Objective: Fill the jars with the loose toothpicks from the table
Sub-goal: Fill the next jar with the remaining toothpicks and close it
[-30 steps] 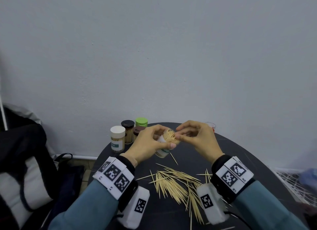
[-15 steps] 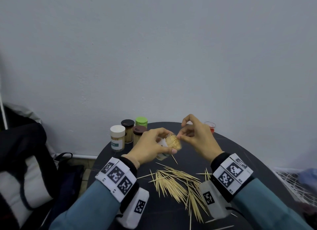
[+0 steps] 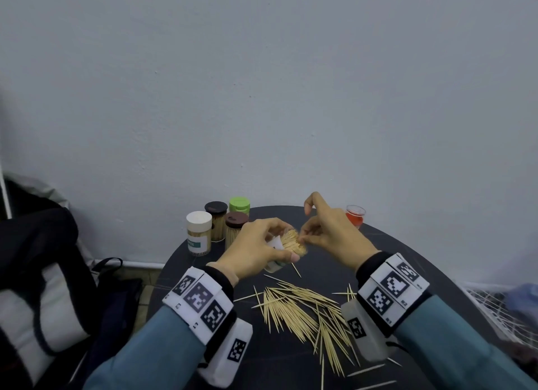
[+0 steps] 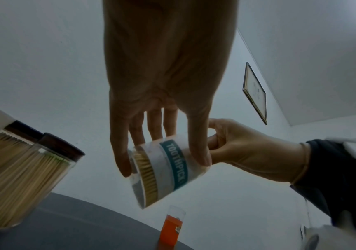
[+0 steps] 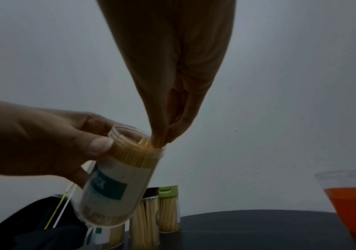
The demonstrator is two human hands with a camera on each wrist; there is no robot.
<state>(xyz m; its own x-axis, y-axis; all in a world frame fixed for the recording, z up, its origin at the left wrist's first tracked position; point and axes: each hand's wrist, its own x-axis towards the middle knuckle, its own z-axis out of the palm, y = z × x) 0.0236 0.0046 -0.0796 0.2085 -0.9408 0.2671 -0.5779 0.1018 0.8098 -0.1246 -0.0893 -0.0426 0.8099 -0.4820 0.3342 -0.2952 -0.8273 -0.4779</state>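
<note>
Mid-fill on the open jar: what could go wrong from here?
1. The open jar is tilted in the left hand and packed near the rim; tipping further could spill toothpicks.
2. The right hand pinches at the crowded mouth; forcing more in may snap or push sticks out.
3. The loose toothpicks lie beside both wrists; a sleeve could sweep some off the table.

A clear jar (image 3: pixel 283 248) carries a white label with a teal band and white lettering. The loose toothpicks (image 3: pixel 302 311) are pale yellow against the near-black table (image 3: pixel 407 261). 4 capped jars: white (image 3: pixel 199 221), black (image 3: pixel 216 207), green (image 3: pixel 239 204), apparently dark brown (image 3: pixel 236 220). The small cup (image 3: pixel 355 215) holds orange.
</note>
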